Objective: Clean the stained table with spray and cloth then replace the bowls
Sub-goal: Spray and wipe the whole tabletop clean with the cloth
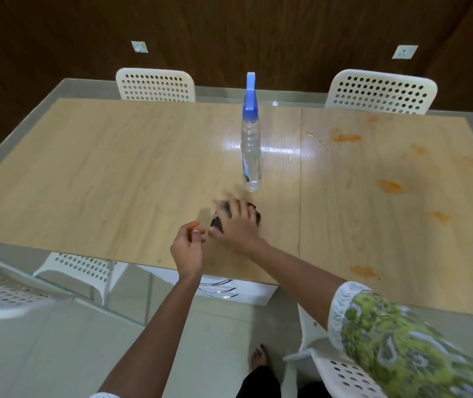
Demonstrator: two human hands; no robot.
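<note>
A clear spray bottle [250,150] with a blue trigger top stands upright near the middle of the wooden table [114,168], and everything else is placed from it here. Just in front of the bottle, toward the person, the right hand [236,225] lies palm down on a dark cloth [218,222], which sits on the tabletop. Its fingers are spread over the cloth and blurred, so whether they curl into the fabric cannot be told. Only dark edges of the cloth show, left of the hand and past its knuckles.

The left hand [189,248] is in front of the bottle and slightly left, right beside the other hand. Its fingers are loosely curled with the tips close together (an orange smear shows on one fingertip), and it holds nothing that can be made out.

Orange stains [347,137] are scattered over the table to the right of the bottle, running from the far edge down to the near one. Behind the bottle, two white perforated chairs [155,84] stand at the far side.
</note>
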